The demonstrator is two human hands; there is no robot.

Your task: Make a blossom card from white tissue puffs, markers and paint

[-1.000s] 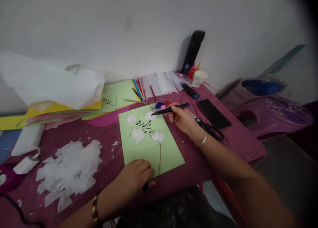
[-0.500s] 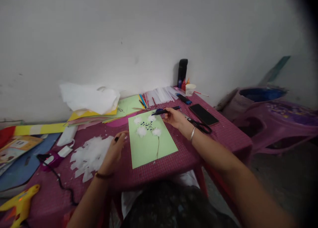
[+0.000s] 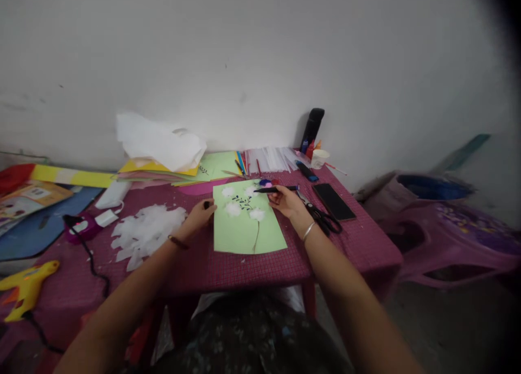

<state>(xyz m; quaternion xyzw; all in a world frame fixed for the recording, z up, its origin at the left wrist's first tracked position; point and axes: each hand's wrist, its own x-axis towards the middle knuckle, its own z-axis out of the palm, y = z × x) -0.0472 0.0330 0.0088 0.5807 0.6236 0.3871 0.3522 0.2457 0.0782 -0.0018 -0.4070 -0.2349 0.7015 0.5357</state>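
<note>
A light green sheet of paper (image 3: 234,235) lies on the table, bearing fluffy white flower heads (image 3: 232,209), dark drawn leaves (image 3: 245,203) and a thin brown stem (image 3: 256,236). My right hand (image 3: 287,203) is closed around a black marker (image 3: 271,189), its tip pointing left over the upper flowers; I cannot tell whether it touches the paper. At the sheet's left edge is my left hand (image 3: 198,216), fingers closed on a small black cap (image 3: 207,204). Beside that hand lies a pile of white cut pieces (image 3: 146,230).
Black scissors (image 3: 325,220) and a phone (image 3: 334,201) lie right of the sheet. A yellow glue gun (image 3: 30,287) with its cord is at the left. Clear plastic strips (image 3: 272,159), paint bottles (image 3: 310,149) and a white cup (image 3: 319,158) stand along the back.
My left hand has come to the sheet's left edge with the cap. The marker stays in my right hand, now held slightly right of its earlier place over the sheet. The view has shifted.
</note>
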